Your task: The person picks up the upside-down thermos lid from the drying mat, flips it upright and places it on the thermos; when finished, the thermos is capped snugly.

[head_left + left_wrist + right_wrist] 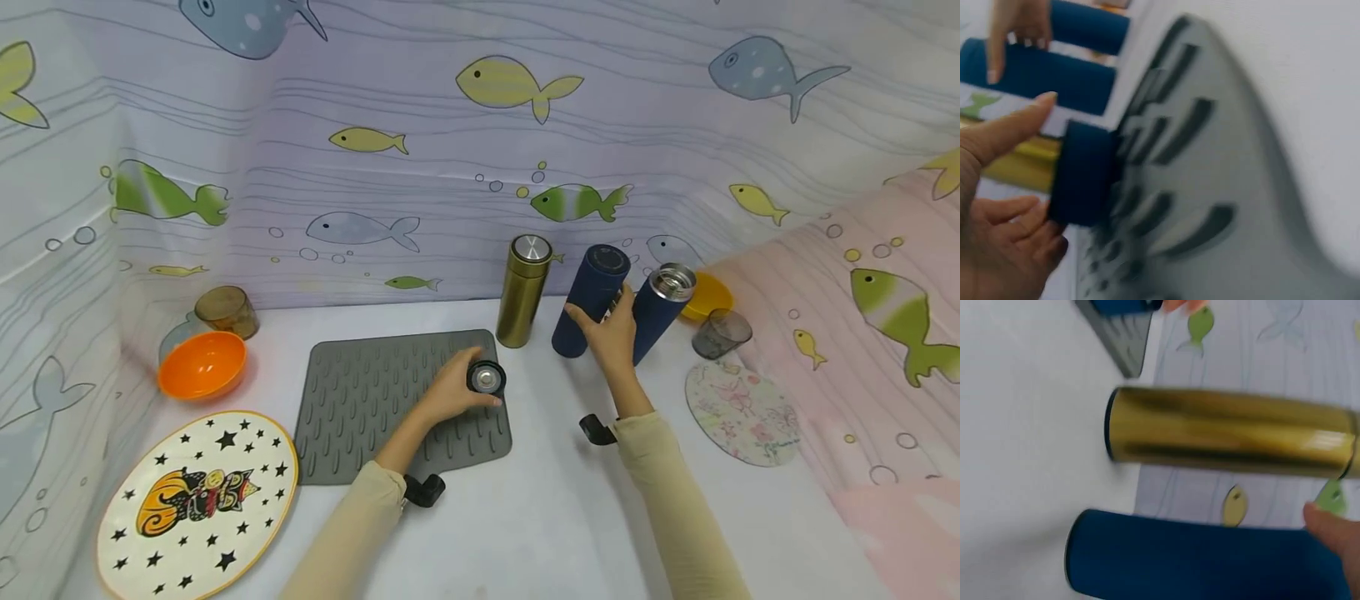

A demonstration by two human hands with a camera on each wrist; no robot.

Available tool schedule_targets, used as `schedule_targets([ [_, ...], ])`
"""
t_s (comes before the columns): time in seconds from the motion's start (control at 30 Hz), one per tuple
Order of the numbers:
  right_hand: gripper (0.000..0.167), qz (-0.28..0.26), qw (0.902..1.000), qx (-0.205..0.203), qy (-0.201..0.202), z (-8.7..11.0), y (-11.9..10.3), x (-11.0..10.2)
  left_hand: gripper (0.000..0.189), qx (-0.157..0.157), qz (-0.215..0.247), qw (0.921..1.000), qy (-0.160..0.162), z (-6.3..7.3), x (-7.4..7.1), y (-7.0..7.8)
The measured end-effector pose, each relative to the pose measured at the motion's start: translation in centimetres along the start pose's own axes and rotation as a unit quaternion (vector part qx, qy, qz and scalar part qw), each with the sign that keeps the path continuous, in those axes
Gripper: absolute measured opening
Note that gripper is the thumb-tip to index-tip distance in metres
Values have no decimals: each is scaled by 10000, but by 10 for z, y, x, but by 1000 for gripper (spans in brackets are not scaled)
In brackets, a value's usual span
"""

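Observation:
At the right edge of the grey ridged mat [397, 417], my left hand [453, 387] is spread around a dark blue flask lid [1085, 175], whose silver-centred face points up. The lid sits against the mat in the left wrist view. My left thumb [1022, 128] stands slightly apart from it, while the other fingers touch its side. My right hand [611, 337] grips the capped dark blue flask [581, 308], thumb across its front and fingers on its right side. Just right of that hand stands an uncapped blue flask [660, 304] with a steel mouth. A gold flask [1229, 431] stands between the hands.
On the left are an orange bowl [202, 367], an amber cup [227, 311] and an oval star-patterned plate [198, 508]. A yellow bowl [708, 296], a smoky cup [722, 335] and a floral round mat [742, 412] lie to the right. A fish-print curtain [427, 175] closes the back.

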State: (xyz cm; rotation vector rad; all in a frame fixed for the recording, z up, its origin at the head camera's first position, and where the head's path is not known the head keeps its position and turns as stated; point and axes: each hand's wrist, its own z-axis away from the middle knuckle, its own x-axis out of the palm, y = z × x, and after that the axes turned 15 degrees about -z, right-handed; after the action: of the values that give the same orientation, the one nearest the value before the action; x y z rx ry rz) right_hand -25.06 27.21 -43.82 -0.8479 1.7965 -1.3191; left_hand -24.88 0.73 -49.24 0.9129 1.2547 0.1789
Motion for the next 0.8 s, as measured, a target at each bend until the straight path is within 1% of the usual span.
schedule_targets([
  [0.07, 98, -64, 9999, 58, -87, 17, -4, -2, 88, 85, -419, 9991, 43, -1, 7, -2],
  [0.1, 98, -82, 9998, 63, -150, 26, -5, -3, 86, 128, -549, 9983, 113, -1, 10, -1],
  [0.17, 94, -109, 9992, 109, -371, 47, -8, -2, 80, 174, -696, 9969, 312, 2, 11, 1],
  [0.23, 87, -249, 9956, 364, -822, 67, -9, 0, 77, 225, -598, 9966, 517, 8, 9, 5],
  [0.27, 83, -404, 9911, 583, -1127, 76, -10, 2, 76, 267, -543, 9964, 587, 12, 7, 8],
  [0.3, 78, -560, 9842, 830, -1463, 84, -9, 4, 76, 322, -467, 9963, 646, 16, 4, 12],
  [0.33, 74, -785, 9740, 1116, -1807, 91, -9, 6, 76, 383, -420, 9960, 694, 20, 1, 16],
  [0.37, 71, -1059, 9607, 1432, -2131, 98, -9, 9, 76, 451, -354, 9958, 712, 25, -2, 21],
  [0.43, 64, -1605, 9292, 1960, -2690, 108, -8, 12, 75, 632, -268, 9948, 756, 35, -8, 30],
  [0.47, 62, -1913, 9122, 2169, -2903, 112, -8, 13, 74, 730, -255, 9940, 780, 39, -11, 35],
  [0.53, 58, -2429, 8825, 2442, -3204, 118, -8, 14, 73, 886, -248, 9924, 818, 47, -15, 43],
  [0.57, 56, -2663, 8702, 2523, -3289, 120, -9, 15, 72, 943, -238, 9919, 814, 50, -16, 46],
  [0.6, 55, -2860, 8606, 2577, -3334, 122, -9, 15, 72, 987, -234, 9914, 825, 52, -17, 48],
  [0.63, 54, -3032, 8527, 2603, -3364, 123, -10, 15, 73, 1021, -228, 9911, 825, 54, -17, 50],
  [0.67, 52, -3163, 8476, 2638, -3345, 125, -11, 15, 73, 1045, -228, 9908, 831, 56, -18, 51],
  [0.7, 51, -3227, 8464, 2652, -3305, 126, -11, 15, 74, 1039, -194, 9912, 801, 58, -18, 51],
  [0.73, 51, -3259, 8475, 2652, -3244, 126, -11, 15, 76, 1031, -105, 9917, 758, 59, -18, 51],
  [0.77, 50, -3236, 8515, 2650, -3162, 127, -11, 15, 78, 1011, 17, 9925, 691, 59, -19, 50],
  [0.8, 49, -3166, 8588, 2633, -3047, 128, -11, 15, 79, 980, 170, 9931, 625, 60, -19, 49],
])
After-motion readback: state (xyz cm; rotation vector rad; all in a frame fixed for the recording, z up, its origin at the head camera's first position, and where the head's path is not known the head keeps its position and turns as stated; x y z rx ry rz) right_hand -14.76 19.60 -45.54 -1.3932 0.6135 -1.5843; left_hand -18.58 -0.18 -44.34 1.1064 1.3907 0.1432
